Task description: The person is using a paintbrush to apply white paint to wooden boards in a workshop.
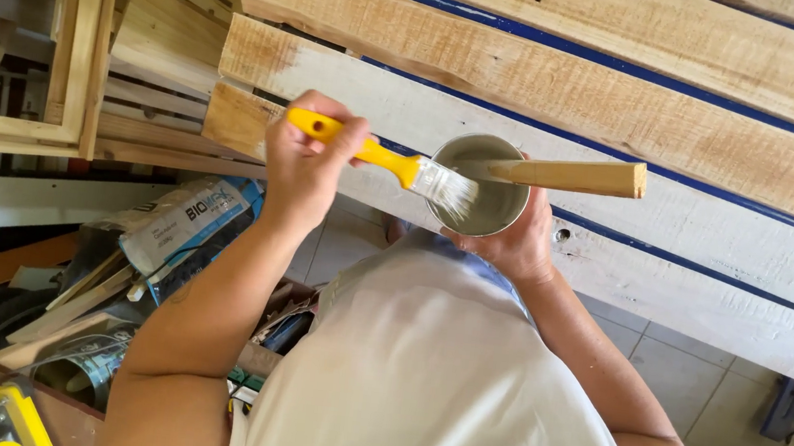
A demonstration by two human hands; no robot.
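Two hands, one paintbrush, one paint can.

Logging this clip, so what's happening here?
A person's left hand holds a yellow-handled paintbrush, its white bristles at the rim of a small round metal tin of pale paint. The right hand cups the tin from below; a wooden stick rests across it. Rough wooden planks, one partly whitened, lie beyond.

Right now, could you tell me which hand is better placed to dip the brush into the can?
The left hand: it holds the brush, bristles at the rim of the can. The right hand is busy gripping the can.
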